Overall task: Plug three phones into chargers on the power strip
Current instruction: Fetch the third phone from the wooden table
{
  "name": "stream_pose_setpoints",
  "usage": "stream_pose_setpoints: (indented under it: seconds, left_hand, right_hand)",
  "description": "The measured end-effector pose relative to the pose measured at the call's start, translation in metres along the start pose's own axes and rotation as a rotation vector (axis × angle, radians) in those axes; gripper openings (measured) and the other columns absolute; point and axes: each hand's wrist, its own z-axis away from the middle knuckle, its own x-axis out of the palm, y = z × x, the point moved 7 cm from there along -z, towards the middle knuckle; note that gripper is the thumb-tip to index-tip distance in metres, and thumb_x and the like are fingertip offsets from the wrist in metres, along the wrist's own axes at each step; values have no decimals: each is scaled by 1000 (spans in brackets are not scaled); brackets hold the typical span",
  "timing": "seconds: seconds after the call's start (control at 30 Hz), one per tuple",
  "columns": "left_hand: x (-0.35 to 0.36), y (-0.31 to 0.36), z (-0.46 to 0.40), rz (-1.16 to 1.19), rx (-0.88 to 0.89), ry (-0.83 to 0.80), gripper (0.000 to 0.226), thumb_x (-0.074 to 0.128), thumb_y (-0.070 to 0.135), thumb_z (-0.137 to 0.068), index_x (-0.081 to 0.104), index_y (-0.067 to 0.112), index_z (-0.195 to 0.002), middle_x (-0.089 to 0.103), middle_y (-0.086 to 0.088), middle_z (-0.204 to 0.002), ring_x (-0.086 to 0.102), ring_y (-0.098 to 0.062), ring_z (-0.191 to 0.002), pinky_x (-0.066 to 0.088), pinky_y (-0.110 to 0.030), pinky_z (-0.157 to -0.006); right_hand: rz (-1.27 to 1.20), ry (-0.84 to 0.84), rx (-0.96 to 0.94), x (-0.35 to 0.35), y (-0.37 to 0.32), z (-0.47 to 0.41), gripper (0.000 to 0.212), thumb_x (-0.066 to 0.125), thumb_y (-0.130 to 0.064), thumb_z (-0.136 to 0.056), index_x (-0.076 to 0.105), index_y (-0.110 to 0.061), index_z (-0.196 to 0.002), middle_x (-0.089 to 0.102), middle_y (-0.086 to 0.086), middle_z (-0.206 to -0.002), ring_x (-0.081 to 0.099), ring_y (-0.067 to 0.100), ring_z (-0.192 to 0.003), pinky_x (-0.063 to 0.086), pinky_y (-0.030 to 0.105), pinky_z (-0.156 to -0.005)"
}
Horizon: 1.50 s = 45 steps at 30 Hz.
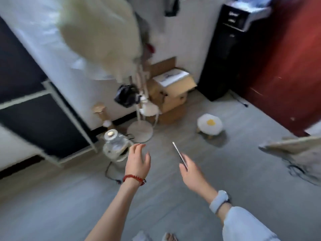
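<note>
My right hand (191, 173) grips a thin phone (178, 153) by its lower end, seen edge-on and angled up to the left above the grey floor. My left hand (138, 160), with a red bead bracelet on the wrist, is empty with fingers spread, hovering near a glass kettle (115, 145) on the floor. No power strip or charger shows. The whole view is blurred by motion.
A floor lamp base (139, 132) and cardboard boxes (171, 91) stand against the far wall. A small egg-patterned stool (209, 125) sits on the floor to the right. A black tower appliance (224, 54) and a red door (284, 66) are at the back right. A crumpled bag (295, 150) lies at the right.
</note>
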Motion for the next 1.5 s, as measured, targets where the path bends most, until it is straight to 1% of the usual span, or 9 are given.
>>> stream_pose_setpoints:
  seconds: [0.07, 0.23, 0.47, 0.67, 0.93, 1.07, 1.23, 1.4, 1.5]
  left_hand:
    - [54, 41, -23, -22, 75, -104, 30, 53, 13, -86, 53, 6, -115, 49, -15, -122, 50, -26, -112, 35, -25, -92]
    - [187, 137, -75, -99, 261, -352, 33, 50, 16, -87, 51, 6, -119, 51, -16, -122, 51, -30, -111, 41, -33, -91]
    - [357, 288, -157, -139, 506, -602, 36, 53, 18, -85, 52, 10, -120, 55, -15, -122, 52, -34, -110, 46, -42, -91]
    - [472, 394, -193, -180, 626, -750, 35, 51, 21, -87, 52, 10, -120, 54, -13, -126, 48, -31, -117, 41, -39, -98]
    - [657, 520, -134, -272, 852, -1004, 37, 45, 25, -90, 47, 13, -125, 50, -10, -130, 44, -29, -120, 37, -40, -101]
    - [756, 582, -106, -330, 856, -1071, 37, 44, 26, -90, 46, 14, -125, 49, -10, -130, 44, -28, -119, 38, -40, -100]
    - [876, 656, -89, -408, 732, -1121, 38, 43, 25, -90, 45, 15, -126, 45, -10, -134, 41, -27, -123, 37, -42, -103]
    - [969, 705, -89, -390, 619, -1143, 38, 45, 23, -89, 47, 12, -125, 45, -13, -134, 42, -29, -123, 38, -43, -103]
    - [1022, 726, -107, -378, 575, -1122, 37, 47, 20, -88, 48, 10, -124, 46, -15, -133, 44, -31, -121, 38, -41, -103]
  right_hand:
    - [99, 108, 48, -56, 45, -10, 45, 45, -9, -91, 38, -17, -135, 51, 13, -123, 52, 32, -114, 37, 28, -91]
    - [126, 367, 279, -176, 128, -20, 54, 56, -7, -80, 46, -17, -132, 51, 15, -117, 55, 36, -109, 43, 35, -95]
    - [191, 599, 435, -322, 188, -75, 57, 56, -10, -75, 48, -26, -129, 51, 10, -115, 54, 33, -108, 45, 40, -92]
    - [12, 708, 537, -424, 230, -111, 57, 56, -6, -76, 48, -24, -130, 50, 10, -119, 55, 29, -108, 46, 37, -92]
    - [-275, 903, 729, -539, 353, -95, 48, 59, -13, -83, 48, -19, -129, 48, 9, -112, 59, 28, -97, 48, 36, -92]
    - [-322, 946, 759, -621, 435, -94, 40, 59, -22, -85, 52, -19, -124, 51, 6, -102, 53, 20, -93, 42, 26, -83]
    - [-278, 935, 769, -738, 526, -102, 41, 60, -25, -84, 52, -19, -125, 60, 6, -110, 55, 22, -100, 38, 24, -82]
    - [-231, 880, 750, -829, 600, -135, 35, 57, -27, -86, 53, -15, -118, 59, 6, -95, 52, 25, -87, 41, 33, -77]
    - [-241, 807, 803, -864, 646, -165, 45, 56, -31, -85, 45, -21, -128, 54, 9, -112, 51, 29, -102, 44, 42, -90]
